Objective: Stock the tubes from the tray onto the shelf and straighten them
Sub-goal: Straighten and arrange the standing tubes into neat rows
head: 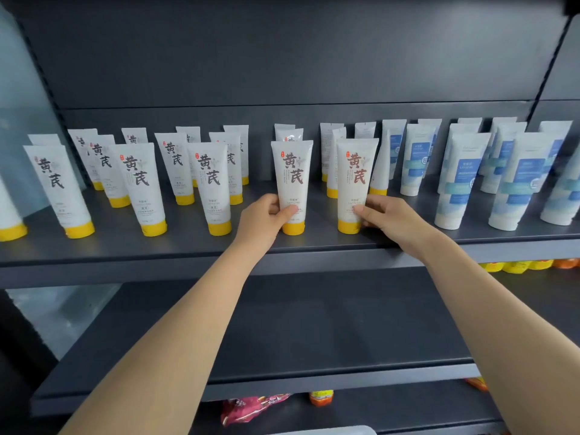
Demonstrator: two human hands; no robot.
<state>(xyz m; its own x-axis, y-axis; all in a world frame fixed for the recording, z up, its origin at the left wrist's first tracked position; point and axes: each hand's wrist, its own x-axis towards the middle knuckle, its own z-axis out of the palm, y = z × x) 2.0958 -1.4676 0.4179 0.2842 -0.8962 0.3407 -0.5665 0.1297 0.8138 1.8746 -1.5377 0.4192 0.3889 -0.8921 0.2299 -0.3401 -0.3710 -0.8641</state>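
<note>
Head view, each hand [266, 215] gripping 1 tube [292, 183]

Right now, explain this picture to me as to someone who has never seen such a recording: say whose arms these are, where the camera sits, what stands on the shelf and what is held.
There is no machine here. A person wears a camera on the head, so the single picture looks forward and down along both bare arms. The left hand grips a white tube with a yellow cap, and the right hand grips a second such tube. Both stand cap-down on the dark shelf. Further left stand more yellow-capped tubes, further right white tubes with blue labels.
</note>
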